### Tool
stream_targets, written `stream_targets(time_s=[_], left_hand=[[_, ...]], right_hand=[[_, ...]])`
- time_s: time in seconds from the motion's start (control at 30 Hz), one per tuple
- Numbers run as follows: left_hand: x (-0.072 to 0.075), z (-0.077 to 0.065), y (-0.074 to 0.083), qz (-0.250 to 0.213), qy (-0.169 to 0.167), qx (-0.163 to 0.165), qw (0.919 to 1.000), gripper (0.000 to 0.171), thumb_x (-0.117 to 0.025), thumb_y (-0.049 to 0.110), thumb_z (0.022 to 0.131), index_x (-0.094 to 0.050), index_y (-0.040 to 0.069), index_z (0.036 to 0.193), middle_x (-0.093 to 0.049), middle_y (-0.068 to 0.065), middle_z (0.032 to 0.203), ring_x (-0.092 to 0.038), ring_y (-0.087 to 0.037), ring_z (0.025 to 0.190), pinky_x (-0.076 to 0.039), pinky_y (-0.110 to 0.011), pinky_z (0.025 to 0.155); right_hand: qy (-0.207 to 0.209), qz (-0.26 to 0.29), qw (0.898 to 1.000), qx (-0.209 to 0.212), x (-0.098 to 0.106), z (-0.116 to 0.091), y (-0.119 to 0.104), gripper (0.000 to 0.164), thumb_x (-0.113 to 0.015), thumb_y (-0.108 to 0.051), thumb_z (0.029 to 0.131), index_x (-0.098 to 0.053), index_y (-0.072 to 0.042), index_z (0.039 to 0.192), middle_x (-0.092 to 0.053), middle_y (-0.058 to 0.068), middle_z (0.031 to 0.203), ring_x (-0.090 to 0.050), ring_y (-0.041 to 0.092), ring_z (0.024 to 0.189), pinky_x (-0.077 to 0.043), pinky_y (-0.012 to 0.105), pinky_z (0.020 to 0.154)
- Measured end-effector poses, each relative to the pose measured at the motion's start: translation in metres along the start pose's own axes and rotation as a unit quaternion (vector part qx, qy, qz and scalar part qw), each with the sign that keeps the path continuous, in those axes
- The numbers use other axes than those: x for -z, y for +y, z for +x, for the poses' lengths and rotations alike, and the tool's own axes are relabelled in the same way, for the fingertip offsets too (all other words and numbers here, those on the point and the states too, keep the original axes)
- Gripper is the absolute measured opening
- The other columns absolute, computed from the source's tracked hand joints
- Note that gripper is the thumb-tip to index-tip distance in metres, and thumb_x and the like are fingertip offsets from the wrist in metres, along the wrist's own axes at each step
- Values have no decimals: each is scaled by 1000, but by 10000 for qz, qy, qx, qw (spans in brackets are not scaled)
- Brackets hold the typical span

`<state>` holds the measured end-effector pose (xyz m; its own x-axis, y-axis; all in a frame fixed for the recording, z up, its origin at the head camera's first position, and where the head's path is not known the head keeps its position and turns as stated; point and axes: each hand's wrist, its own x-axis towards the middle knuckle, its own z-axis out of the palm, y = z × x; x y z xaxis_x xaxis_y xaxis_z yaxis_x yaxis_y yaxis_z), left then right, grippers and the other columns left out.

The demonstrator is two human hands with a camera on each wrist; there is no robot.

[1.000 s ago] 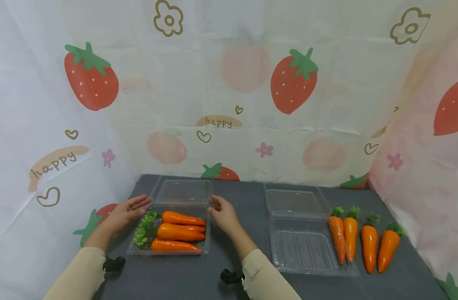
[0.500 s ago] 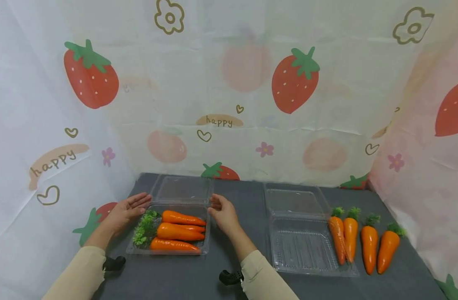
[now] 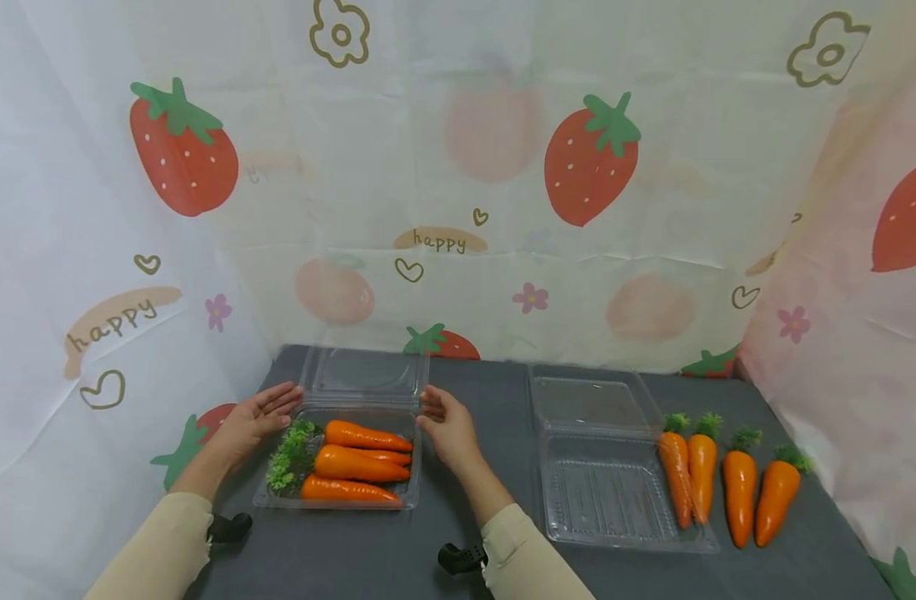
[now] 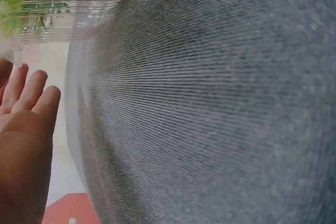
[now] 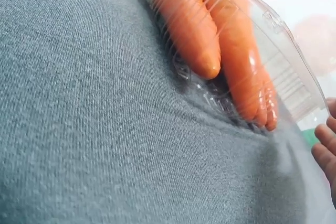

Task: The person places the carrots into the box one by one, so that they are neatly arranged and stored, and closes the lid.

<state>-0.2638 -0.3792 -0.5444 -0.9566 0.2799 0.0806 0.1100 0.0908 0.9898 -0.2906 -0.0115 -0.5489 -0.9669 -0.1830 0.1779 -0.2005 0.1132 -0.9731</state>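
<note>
In the head view, a clear plastic clamshell box [image 3: 337, 504] holds several orange carrots [image 3: 360, 463] with green leafy tops [image 3: 291, 458] at its left end. Its hinged lid [image 3: 366, 375] is folded back behind it. My left hand [image 3: 251, 425] is at the box's back left corner, palm turned inward and fingers extended, with fingertips near the lid's edge. Across from it, my right hand [image 3: 450, 429] has its fingers loosely bent at the back right corner. The right wrist view shows its fingers [image 5: 326, 148] by the rim; the exact contact is partly out of frame.
A second clear clamshell box [image 3: 608, 492] stands at the right with its lid [image 3: 588, 402] back. Two carrots [image 3: 701, 475] overlap its right side; two more, including a carrot [image 3: 776, 500], lie on the grey cloth [image 3: 495, 408]. A printed curtain [image 3: 503, 192] encloses the back and sides.
The left box's lid appears to have risen slightly at its far edge. Both hands have stayed at the back corners with hardly any movement, and the carrots have not moved.
</note>
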Motion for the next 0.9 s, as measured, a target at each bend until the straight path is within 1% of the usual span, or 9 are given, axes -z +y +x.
stream_targets(time_s=[0.13, 0.27, 0.4, 0.5, 0.67, 0.8, 0.9], left_hand=[[-1, 0, 1, 59, 145, 44, 9999, 64, -55, 4, 105, -22, -4, 161, -44, -14, 160, -54, 3, 130, -51, -16, 99], [-3, -1, 3, 152, 214, 95, 9996, 65, -55, 5, 105, -22, -3, 161, -41, -19, 160, -53, 3, 130, -51, -16, 99], [-4, -3, 3, 149, 235, 109, 9996, 66, -55, 5, 105, -22, -2, 161, -45, -14, 159, -53, 4, 130, -51, -15, 98], [-3, -4, 1, 137, 236, 36, 9996, 66, -55, 4, 105, -21, -4, 161, -48, -10, 156, -54, 3, 129, -51, -15, 97], [-2, -3, -3, 89, 158, -148, 9997, 65, -52, 1, 106, -19, -6, 160, -50, -9, 154, -54, 1, 131, -51, -16, 98], [-2, -3, -5, 104, 136, -245, 9996, 63, -51, 0, 106, -20, -7, 160, -51, -7, 151, -54, 2, 131, -51, -15, 98], [-1, -3, -7, 154, 153, -315, 9993, 61, -52, -1, 105, -23, -8, 158, -53, -7, 150, -55, 1, 130, -51, -15, 97]], right_hand=[[-47, 46, 9999, 96, 2, 1, 1, 60, -69, 10, 90, -49, 9, 146, -65, 23, 132, -63, 39, 121, -52, 45, 105], [-109, 53, 9999, 38, 3, 0, 0, 62, -70, 9, 91, -47, 7, 149, -64, 22, 133, -62, 38, 123, -51, 46, 106], [-173, 20, 9998, -37, 3, -2, -1, 64, -69, 7, 93, -44, 4, 152, -63, 20, 135, -60, 37, 125, -49, 48, 108], [-190, 76, 9998, -27, 3, -4, -5, 64, -67, 9, 93, -43, 5, 152, -61, 23, 136, -58, 41, 125, -48, 53, 108], [-226, 116, 9997, -28, 4, -7, -14, 62, -66, 12, 93, -42, 8, 150, -59, 28, 136, -57, 45, 123, -47, 57, 107], [-135, 73, 9999, 46, 3, -5, -7, 59, -67, 9, 93, -46, 5, 148, -62, 24, 135, -59, 41, 122, -48, 55, 106], [-31, 51, 9999, 93, 2, -4, 0, 56, -70, 6, 93, -50, 2, 145, -64, 19, 132, -61, 36, 121, -50, 51, 105]])
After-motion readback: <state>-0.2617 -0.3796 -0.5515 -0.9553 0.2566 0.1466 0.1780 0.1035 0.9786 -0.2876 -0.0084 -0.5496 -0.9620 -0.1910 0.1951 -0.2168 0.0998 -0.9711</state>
